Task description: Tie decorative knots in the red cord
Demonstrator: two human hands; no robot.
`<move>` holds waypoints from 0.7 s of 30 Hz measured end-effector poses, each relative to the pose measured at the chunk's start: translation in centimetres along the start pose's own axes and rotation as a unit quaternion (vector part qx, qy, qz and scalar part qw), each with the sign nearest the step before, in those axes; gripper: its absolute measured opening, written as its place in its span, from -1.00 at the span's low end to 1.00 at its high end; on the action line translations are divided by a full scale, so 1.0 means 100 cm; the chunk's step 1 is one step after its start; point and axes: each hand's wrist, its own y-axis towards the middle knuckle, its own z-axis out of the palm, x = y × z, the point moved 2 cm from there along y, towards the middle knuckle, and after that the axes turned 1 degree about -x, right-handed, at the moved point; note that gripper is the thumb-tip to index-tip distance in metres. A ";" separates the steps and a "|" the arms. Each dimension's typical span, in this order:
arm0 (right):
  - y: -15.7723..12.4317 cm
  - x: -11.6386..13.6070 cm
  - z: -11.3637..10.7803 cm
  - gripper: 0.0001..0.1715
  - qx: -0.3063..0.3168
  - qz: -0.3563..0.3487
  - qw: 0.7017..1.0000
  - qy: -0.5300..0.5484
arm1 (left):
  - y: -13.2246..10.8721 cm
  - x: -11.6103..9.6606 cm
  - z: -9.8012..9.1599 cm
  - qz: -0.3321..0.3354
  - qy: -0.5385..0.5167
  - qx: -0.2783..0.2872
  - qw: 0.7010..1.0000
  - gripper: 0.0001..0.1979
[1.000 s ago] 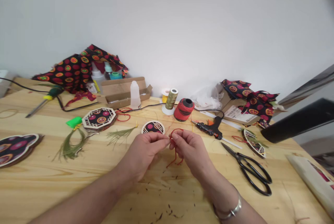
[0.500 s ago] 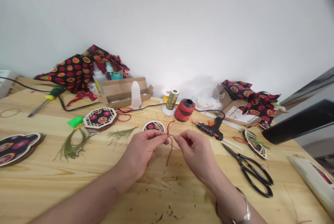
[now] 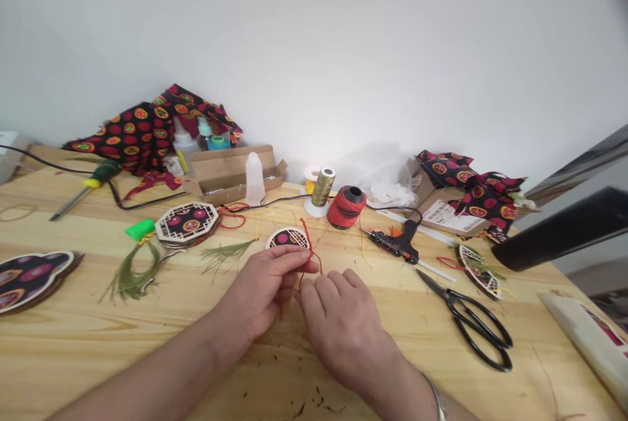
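From where I stood, the red cord (image 3: pixel 308 233) was up in the person's hands, just above the middle of the counter (image 3: pixel 196 362). The left hand (image 3: pixel 267 287) had it pinched between thumb and forefinger, one end poking up past the fingertips. The right hand (image 3: pixel 341 323) was turned knuckles up, close beside the left and a little nearer the counter's front edge, its fingers curled tight on a lower strand. Just behind the left fingers lay a round ornament (image 3: pixel 284 238), partly hidden by them. Toward the counter's back edge, by the wall, stood a red spool (image 3: pixel 346 207) and a gold spool (image 3: pixel 324 187), with a white bottle (image 3: pixel 254 179) off to the left. Over toward the right edge lay a glue gun (image 3: pixel 403 243) and, nearer the front, black-handled scissors (image 3: pixel 450 295), blades pointing back and left.
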 end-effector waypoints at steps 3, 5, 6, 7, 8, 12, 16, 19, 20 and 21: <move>0.002 0.000 -0.005 -0.83 0.001 -0.035 0.999 0.033 | 0.001 0.000 0.000 -0.013 -0.015 0.001 1.000 -0.86; 0.005 -0.003 -0.010 -0.86 -0.031 -0.018 0.993 0.116 | 0.001 0.000 0.001 -0.014 -0.021 0.011 1.000 -0.87; 0.006 -0.007 -0.012 -0.87 -0.055 0.012 0.983 0.177 | 0.000 -0.001 0.002 -0.009 -0.021 0.015 1.000 -0.87; 0.007 -0.011 -0.013 -0.87 -0.084 0.058 0.965 0.242 | 0.000 -0.001 0.002 -0.001 -0.020 0.018 1.000 -0.87; 0.008 -0.016 -0.013 -0.83 -0.108 0.113 0.941 0.301 | -0.001 0.000 0.002 0.011 -0.013 0.017 1.000 -0.88; 0.009 -0.035 0.000 -0.87 -0.149 0.326 0.816 0.453 | -0.002 0.002 0.000 0.050 0.046 0.016 0.998 -0.86; 0.012 -0.038 0.013 -0.82 -0.053 0.423 0.652 0.628 | -0.001 0.004 0.001 0.064 0.102 0.021 0.993 -0.81; 0.014 -0.036 0.013 -0.76 -0.039 0.439 0.595 0.672 | -0.003 0.004 0.003 0.069 0.128 0.029 0.989 -0.79; 0.014 -0.035 0.013 -0.76 -0.039 0.441 0.587 0.677 | -0.004 0.004 0.003 0.071 0.136 0.032 0.988 -0.78; 0.013 -0.035 0.013 -0.77 -0.039 0.444 0.583 0.679 | -0.005 0.004 0.004 0.071 0.146 0.034 0.986 -0.78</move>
